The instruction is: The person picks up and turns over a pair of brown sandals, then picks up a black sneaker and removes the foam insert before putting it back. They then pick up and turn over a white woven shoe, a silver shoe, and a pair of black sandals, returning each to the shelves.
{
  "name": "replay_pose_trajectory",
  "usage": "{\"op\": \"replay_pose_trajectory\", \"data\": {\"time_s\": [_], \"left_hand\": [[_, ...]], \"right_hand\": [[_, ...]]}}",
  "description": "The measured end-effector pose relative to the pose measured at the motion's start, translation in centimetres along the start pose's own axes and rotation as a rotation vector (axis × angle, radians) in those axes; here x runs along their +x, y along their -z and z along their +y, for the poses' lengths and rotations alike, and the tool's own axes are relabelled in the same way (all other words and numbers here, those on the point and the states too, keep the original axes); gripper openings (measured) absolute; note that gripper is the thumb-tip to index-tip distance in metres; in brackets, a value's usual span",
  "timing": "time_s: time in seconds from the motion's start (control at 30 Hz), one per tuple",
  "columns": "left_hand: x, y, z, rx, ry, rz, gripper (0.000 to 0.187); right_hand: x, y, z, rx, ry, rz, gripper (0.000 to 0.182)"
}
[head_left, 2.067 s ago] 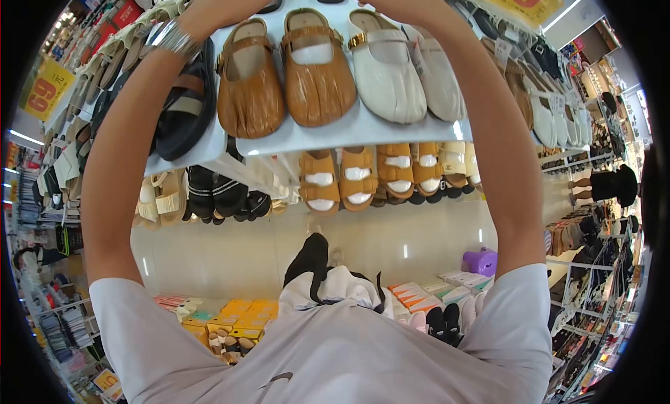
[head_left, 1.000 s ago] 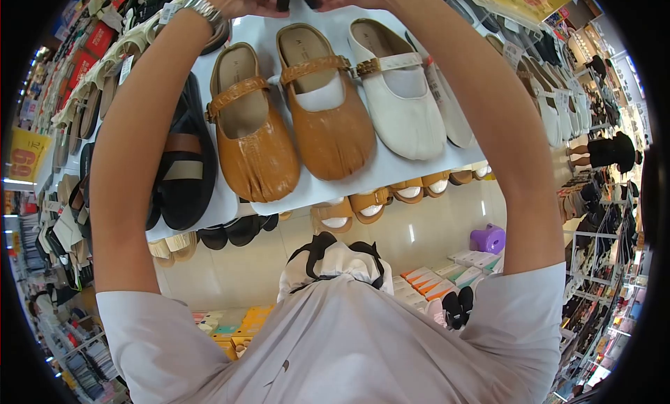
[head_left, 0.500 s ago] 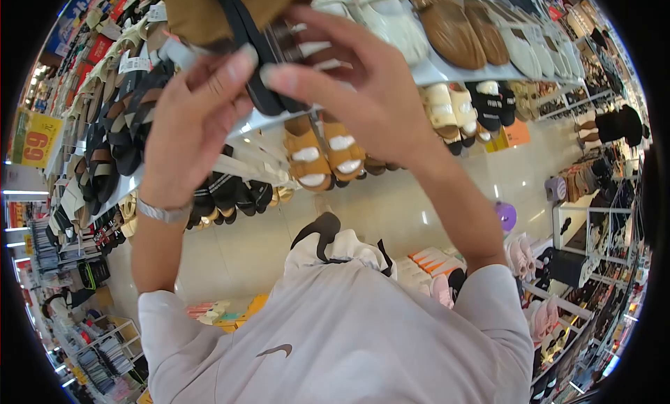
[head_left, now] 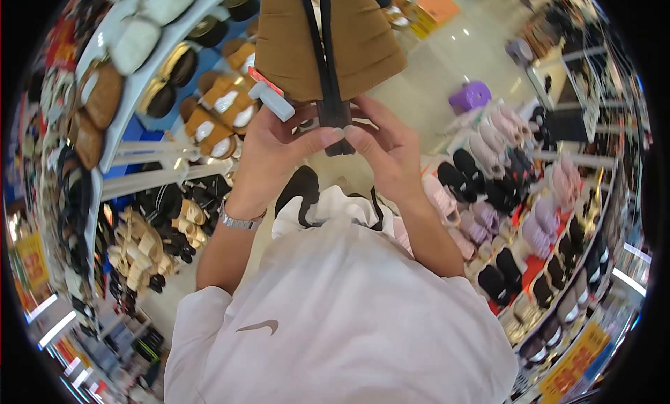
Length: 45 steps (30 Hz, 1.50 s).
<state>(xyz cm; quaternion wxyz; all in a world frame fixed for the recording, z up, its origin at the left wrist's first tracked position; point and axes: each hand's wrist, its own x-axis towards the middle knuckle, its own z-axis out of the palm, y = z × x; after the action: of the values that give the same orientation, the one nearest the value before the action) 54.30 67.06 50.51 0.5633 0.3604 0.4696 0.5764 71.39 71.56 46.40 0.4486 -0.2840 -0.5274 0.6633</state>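
A pair of brown suede-like shoes (head_left: 289, 51) is held up in front of me, their black soles (head_left: 328, 62) facing each other in the middle. My left hand (head_left: 269, 149), with a metal watch (head_left: 239, 220) on its wrist, grips the dark heel end (head_left: 335, 125) from the left. From the right, my right hand (head_left: 387, 153) closes on the same end. Both thumbs press on it, tips nearly touching; the other fingers are partly hidden behind. A grey-blue tag (head_left: 273, 102) with a red piece hangs beside the left shoe. The shoes' far ends are cut off by the frame's top.
A shelf (head_left: 115, 135) with brown and white shoes stands at left, tan sandals (head_left: 220, 114) beside it. Sloping racks at right hold pink shoes (head_left: 488, 149) and black shoes (head_left: 499, 275). A purple stool (head_left: 471, 97) stands on the tiled floor (head_left: 447, 62).
My body has turned to the right, so the shelf now lies at left. Both hands have brought the shoes lower and more central, with the soles now upright and the tag showing.
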Motion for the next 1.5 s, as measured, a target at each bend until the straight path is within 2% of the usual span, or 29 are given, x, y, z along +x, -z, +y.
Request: {"op": "replay_pose_trajectory", "data": {"time_s": [0.13,0.23,0.33,0.43,0.63,0.83,1.07,1.5], "left_hand": [[2.0,-3.6,-3.8,-0.034,0.082,-0.124,0.059],[3.6,-4.9,-6.4,-0.040,0.148,-0.188,0.061],[5.5,-6.2,-8.3,-0.018,0.242,-0.231,0.062],[8.0,-7.8,-9.1,0.029,0.293,-0.319,0.063],[15.1,-10.8,-10.4,-0.006,0.305,-0.398,0.062],[21.9,-13.9,-9.4,-0.042,0.378,-0.428,0.058],[29.9,-16.2,-10.0,0.008,0.367,-0.498,0.057],[38.7,-24.9,-12.7,0.052,0.476,-0.657,0.055]], "right_hand": [[-2.8,4.0,0.0,-0.069,-0.013,0.193,0.047],[-3.9,6.2,0.7,0.014,-0.041,0.281,0.046],[-4.2,8.2,1.8,-0.041,-0.027,0.378,0.046],[-3.4,9.8,2.0,0.042,-0.101,0.487,0.046],[0.5,14.1,1.5,-0.047,-0.082,0.587,0.046],[5.5,18.7,-0.2,-0.042,-0.016,0.587,0.046],[11.2,22.5,-0.6,-0.004,-0.009,0.661,0.045],[14.2,31.3,-1.0,0.021,0.035,0.874,0.044]]}}
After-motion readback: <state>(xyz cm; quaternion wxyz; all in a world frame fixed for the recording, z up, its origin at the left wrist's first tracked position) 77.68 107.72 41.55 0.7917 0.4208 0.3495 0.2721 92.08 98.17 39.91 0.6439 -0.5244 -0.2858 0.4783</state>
